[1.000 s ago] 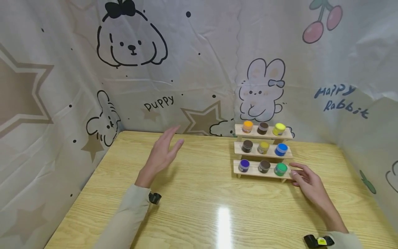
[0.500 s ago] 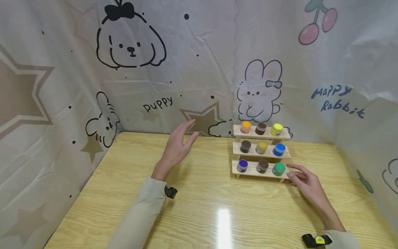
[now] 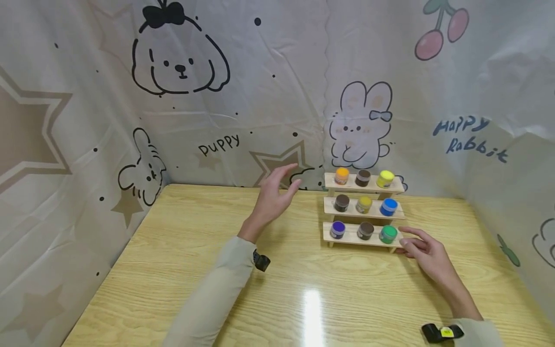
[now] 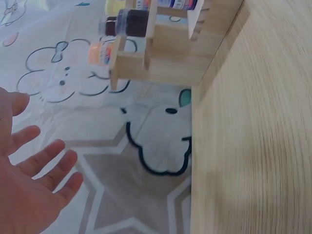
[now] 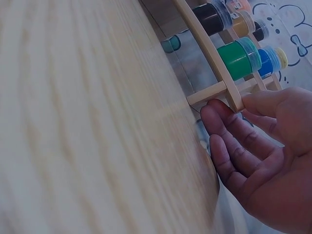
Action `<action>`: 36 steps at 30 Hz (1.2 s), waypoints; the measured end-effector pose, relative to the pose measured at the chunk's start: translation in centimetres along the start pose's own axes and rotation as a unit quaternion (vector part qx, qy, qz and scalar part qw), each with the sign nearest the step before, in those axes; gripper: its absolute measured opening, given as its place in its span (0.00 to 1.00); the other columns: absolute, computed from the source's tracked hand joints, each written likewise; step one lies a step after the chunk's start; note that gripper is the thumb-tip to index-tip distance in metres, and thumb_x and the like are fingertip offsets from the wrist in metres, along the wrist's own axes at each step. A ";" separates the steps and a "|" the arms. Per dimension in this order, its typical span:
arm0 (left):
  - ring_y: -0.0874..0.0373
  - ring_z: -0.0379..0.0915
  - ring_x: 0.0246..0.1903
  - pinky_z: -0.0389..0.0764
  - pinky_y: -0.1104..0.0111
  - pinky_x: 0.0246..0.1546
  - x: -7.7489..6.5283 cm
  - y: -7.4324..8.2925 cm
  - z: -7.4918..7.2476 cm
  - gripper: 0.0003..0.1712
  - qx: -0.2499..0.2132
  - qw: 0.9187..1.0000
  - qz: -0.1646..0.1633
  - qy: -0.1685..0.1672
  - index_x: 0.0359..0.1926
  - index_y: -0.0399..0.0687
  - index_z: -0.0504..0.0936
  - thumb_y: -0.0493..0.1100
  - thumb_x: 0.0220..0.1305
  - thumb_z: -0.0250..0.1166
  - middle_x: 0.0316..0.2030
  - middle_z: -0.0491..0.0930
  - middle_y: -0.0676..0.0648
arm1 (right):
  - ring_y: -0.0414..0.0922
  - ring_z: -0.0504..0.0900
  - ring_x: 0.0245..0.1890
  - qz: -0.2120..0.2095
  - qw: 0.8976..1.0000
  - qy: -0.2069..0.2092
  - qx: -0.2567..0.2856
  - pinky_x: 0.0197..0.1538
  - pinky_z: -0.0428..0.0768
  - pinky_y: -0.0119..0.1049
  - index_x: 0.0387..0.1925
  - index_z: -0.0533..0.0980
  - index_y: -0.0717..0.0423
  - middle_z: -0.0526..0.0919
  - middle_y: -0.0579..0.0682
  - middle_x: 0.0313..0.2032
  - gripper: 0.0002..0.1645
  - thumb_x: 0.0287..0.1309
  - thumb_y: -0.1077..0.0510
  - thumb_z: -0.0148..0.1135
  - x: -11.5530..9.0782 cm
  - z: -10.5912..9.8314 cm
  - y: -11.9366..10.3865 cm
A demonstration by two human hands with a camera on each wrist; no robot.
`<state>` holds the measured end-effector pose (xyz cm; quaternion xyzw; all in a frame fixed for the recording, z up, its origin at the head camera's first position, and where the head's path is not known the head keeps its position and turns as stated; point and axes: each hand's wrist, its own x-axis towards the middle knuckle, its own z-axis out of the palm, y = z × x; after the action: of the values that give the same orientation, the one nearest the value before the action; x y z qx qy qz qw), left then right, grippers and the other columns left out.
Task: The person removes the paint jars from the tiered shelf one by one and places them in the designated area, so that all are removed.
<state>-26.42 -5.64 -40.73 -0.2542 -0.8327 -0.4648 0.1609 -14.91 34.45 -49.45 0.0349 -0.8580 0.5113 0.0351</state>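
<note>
A three-tier wooden display stand (image 3: 360,240) holds small paint jars, three on each step. The lowest step carries a purple jar (image 3: 337,230), a dark brown jar (image 3: 365,231) and a green jar (image 3: 388,234). My right hand (image 3: 429,255) grips the right end of that step, its thumb at the board's edge and fingers curled beneath, as the right wrist view shows. My left hand (image 3: 274,197) is in the air left of the stand, fingers spread and holding nothing. In the left wrist view, the orange jar (image 4: 101,52) on the top step is the nearest jar to it.
The wood-grain table (image 3: 182,270) reaches back to a printed cloth (image 3: 282,96) with cartoon animals, which also hangs along both sides. The middle step holds a brown, a mustard and a blue jar (image 3: 388,207). The stand is close to the back cloth.
My left hand has moved right and slightly back, closer to the stand. The right hand keeps its hold on the stand's right end, and the jars stay in their places.
</note>
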 end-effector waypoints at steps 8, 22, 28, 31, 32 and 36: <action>0.50 0.74 0.57 0.78 0.57 0.57 1.8 0.5 2.2 0.24 -0.013 1.000 0.012 0.008 0.67 0.44 0.75 0.47 0.75 0.62 0.58 0.79 0.44 | 0.40 0.89 0.39 0.002 1.000 -0.002 0.001 0.41 0.86 0.30 0.70 0.67 0.67 0.87 0.63 0.47 0.30 0.78 0.51 0.55 0.3 -0.1 0.0; 0.45 0.78 0.55 0.79 0.56 0.57 4.5 1.6 5.7 0.25 -0.068 0.998 -0.001 -0.013 0.64 0.40 0.77 0.43 0.70 0.68 0.57 0.81 0.40 | 0.39 0.89 0.40 0.010 1.000 -0.004 0.000 0.42 0.85 0.29 0.70 0.67 0.66 0.86 0.64 0.49 0.30 0.78 0.51 0.55 0.3 0.0 0.0; 0.47 0.77 0.56 0.79 0.59 0.58 5.2 1.7 6.8 0.25 -0.064 0.998 -0.016 -0.023 0.64 0.38 0.77 0.42 0.70 0.69 0.57 0.82 0.39 | 0.38 0.88 0.39 0.022 1.000 -0.002 0.007 0.42 0.86 0.30 0.70 0.67 0.66 0.88 0.58 0.47 0.31 0.77 0.50 0.56 0.3 0.0 0.1; 0.48 0.77 0.57 0.78 0.57 0.59 5.4 1.7 7.4 0.26 -0.066 0.997 -0.028 -0.033 0.63 0.38 0.78 0.43 0.69 0.70 0.57 0.82 0.40 | 0.39 0.89 0.40 0.021 1.000 -0.006 0.014 0.42 0.86 0.31 0.70 0.67 0.66 0.88 0.56 0.46 0.31 0.77 0.50 0.56 0.3 -0.1 0.2; 0.48 0.77 0.56 0.78 0.56 0.59 5.5 1.6 7.6 0.26 -0.068 0.997 -0.032 -0.036 0.63 0.38 0.78 0.44 0.69 0.70 0.56 0.82 0.41 | 0.39 0.89 0.40 0.022 1.000 -0.006 0.015 0.42 0.86 0.31 0.70 0.68 0.65 0.88 0.55 0.46 0.31 0.77 0.50 0.56 0.3 -0.1 0.2; 0.49 0.77 0.55 0.78 0.56 0.57 5.6 1.4 8.3 0.26 -0.068 0.996 -0.044 -0.045 0.62 0.41 0.80 0.46 0.68 0.71 0.55 0.82 0.43 | 0.38 0.88 0.40 0.018 1.000 -0.003 0.016 0.42 0.85 0.29 0.70 0.68 0.65 0.88 0.53 0.46 0.30 0.77 0.50 0.56 0.2 0.1 0.4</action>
<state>-30.46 3.60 -41.24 -0.2486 -0.8158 -0.5152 0.0848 -15.14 34.56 -49.79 0.0218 -0.8502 0.5255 0.0224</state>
